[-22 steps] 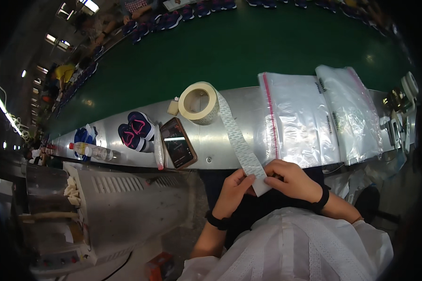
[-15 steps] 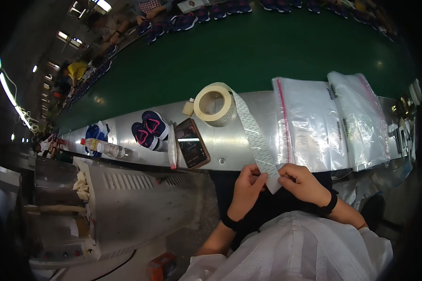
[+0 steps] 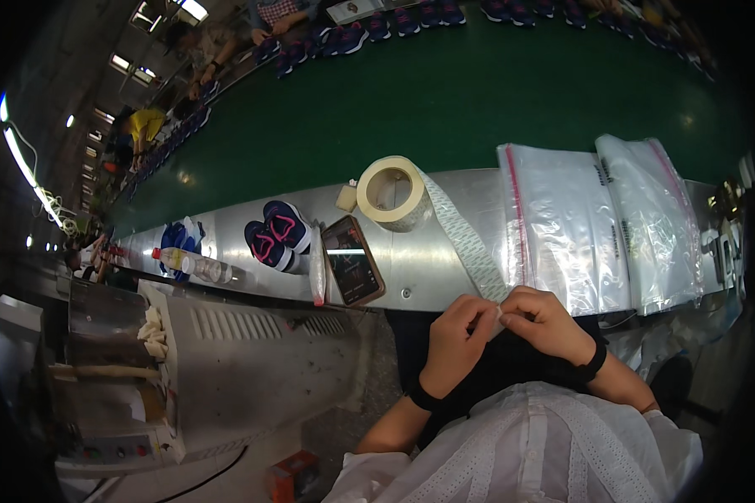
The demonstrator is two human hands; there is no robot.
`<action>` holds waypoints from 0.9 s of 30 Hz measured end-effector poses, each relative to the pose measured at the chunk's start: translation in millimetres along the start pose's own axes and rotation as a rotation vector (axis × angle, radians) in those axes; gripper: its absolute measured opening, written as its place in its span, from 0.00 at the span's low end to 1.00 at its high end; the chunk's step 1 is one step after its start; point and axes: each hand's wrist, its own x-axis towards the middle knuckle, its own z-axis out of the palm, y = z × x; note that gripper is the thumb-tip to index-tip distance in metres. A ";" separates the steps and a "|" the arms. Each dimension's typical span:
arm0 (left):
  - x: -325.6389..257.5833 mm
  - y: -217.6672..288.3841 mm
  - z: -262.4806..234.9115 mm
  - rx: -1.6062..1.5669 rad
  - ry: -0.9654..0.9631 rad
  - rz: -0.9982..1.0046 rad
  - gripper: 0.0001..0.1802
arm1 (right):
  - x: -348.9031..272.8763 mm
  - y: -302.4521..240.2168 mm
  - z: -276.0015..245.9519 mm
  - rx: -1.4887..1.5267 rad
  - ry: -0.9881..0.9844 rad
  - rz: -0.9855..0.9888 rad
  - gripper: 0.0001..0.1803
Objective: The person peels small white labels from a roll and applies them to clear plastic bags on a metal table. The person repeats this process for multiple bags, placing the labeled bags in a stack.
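Note:
A thick cream roll (image 3: 386, 220) stands on the metal ledge, and its printed paper strip (image 3: 464, 241) runs down toward me. My left hand (image 3: 460, 339) and my right hand (image 3: 550, 325) meet at the strip's near end, just off the ledge's front edge. Thumb and fingers of both hands are pinched together there. A little of the pale strip shows below the fingers; the exact grip is partly hidden. To the right of the strip lie two stacks of clear plastic zip bags (image 3: 562, 226) with pink-red edges.
Left of the roll lie a phone (image 3: 354, 261) and a pair of navy-and-pink shoes (image 3: 278, 236). Bottles (image 3: 205, 268) lie farther left. A green conveyor belt (image 3: 445, 101) spans behind, lined with shoes and people across it. A metal machine (image 3: 252, 369) stands at lower left.
My hands have drawn closer together at the strip's end, their fingers now almost touching. Less of the strip's tip shows between them. The whole view has shifted slightly.

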 end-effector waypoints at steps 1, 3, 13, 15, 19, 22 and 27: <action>1.1 -0.7 -2.0 0.015 0.016 0.013 0.04 | 0.3 1.1 0.7 -0.008 0.005 -0.017 0.04; 3.4 -3.5 -6.7 0.044 0.049 0.038 0.04 | -0.3 1.1 0.9 -0.034 0.009 0.044 0.03; 26.4 6.5 -17.1 -0.008 0.168 0.189 0.09 | -30.3 -54.5 -34.4 0.074 -0.184 0.004 0.08; 30.1 12.6 -9.3 -0.040 0.038 0.200 0.11 | -35.4 -61.9 -55.0 0.405 0.063 0.156 0.10; 46.1 19.9 17.9 -0.185 -0.202 0.181 0.16 | -2.6 -14.3 -71.1 -0.343 0.580 0.044 0.06; 60.2 10.4 45.7 -0.324 -0.291 0.187 0.19 | -1.1 37.5 -67.0 -0.830 0.535 -0.092 0.16; 79.9 -38.4 76.5 -0.805 -0.309 -0.266 0.21 | 5.7 38.6 -36.4 -0.929 0.637 -0.098 0.18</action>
